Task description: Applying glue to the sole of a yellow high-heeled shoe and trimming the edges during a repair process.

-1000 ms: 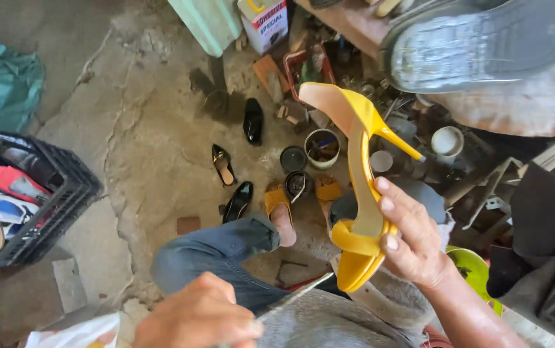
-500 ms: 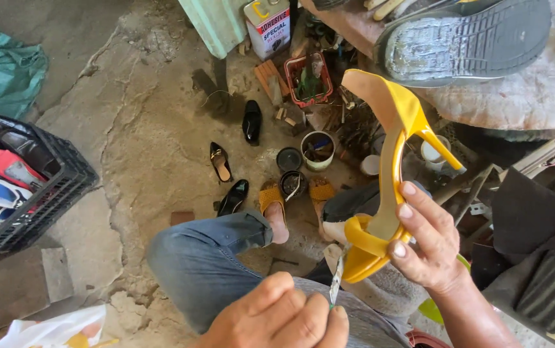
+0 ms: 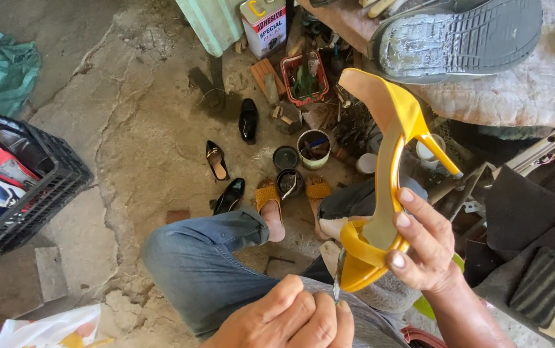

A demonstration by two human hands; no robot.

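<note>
My right hand grips one yellow high-heeled shoe by its front strap, fingers curled around it, the shoe held above my lap with its long axis running nearly upright, toe down toward me, sole facing me and the thin heel pointing out to the right. My left hand is closed around one thin metal blade, its tip touching the shoe's toe. On the concrete floor beyond my knee lie three black shoes and two round tins, with one black crate of shoes at left
</note>
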